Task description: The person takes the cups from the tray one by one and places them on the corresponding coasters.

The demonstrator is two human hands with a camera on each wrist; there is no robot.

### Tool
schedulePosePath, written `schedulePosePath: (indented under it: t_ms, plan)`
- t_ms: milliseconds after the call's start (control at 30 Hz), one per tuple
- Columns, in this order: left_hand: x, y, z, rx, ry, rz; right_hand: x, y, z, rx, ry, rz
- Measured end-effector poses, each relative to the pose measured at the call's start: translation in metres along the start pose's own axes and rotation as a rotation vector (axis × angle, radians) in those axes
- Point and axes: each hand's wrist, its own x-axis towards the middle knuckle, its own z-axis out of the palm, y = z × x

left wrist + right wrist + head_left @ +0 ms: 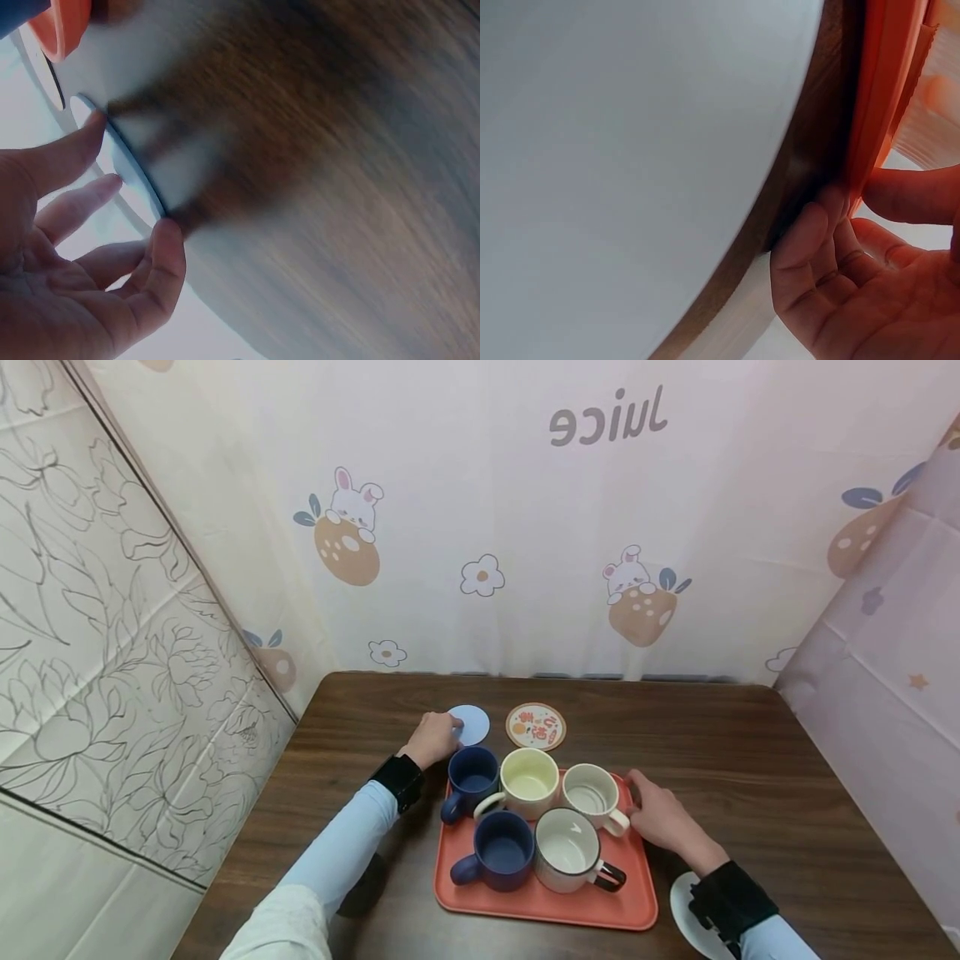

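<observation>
Right hand (663, 814) clamping the red tray (632, 906) by its rim, I'm apparently steadying the five mugs (567, 850) sitting left of it; farther off, my left hand (433, 741) is pinching the pale-blue coaster (472, 725) edgewise, seemingly for surer hold.

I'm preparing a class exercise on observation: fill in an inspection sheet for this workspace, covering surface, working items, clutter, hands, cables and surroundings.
Surface: brown wood-grain table.
Working items: light blue disc; red tray bearing five upright mugs: rear dark blue mug, pale yellow mug, cream mug, front dark blue mug, dark-rimmed white mug.
Clutter: patterned disc behind the tray; white disc beside the right wrist.
Hands: left hand holds the light blue disc by its edge; right hand grips the tray's right rim.
Cables: nothing seen.
Surroundings: printed curtain behind the table, with rabbits, flowers and mirrored "Juice".
</observation>
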Motion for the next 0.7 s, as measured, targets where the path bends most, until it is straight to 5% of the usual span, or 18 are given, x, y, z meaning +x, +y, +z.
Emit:
schedulePosePath:
  t_ms: [200, 300, 433, 567, 700]
  plan:
    - [-0.001, -0.009, -0.011, -0.049, -0.059, 0.011, 0.000, 0.000, -0.002, 0.017, -0.003, 0.007]
    - [-0.001, -0.014, -0.016, -0.089, -0.037, 0.028, -0.001, -0.002, -0.005, 0.039, -0.019, -0.008]
    - [0.002, -0.013, -0.022, -0.229, -0.016, 0.116, 0.001, -0.006, -0.015, 0.025, -0.032, -0.053]
    - [0.005, -0.004, -0.028, -0.346, -0.171, 0.218, 0.014, -0.014, -0.026, -0.038, -0.019, -0.100]
    - [0.007, 0.010, -0.028, -0.328, -0.349, 0.342, 0.034, -0.025, -0.029, -0.056, -0.057, -0.147]
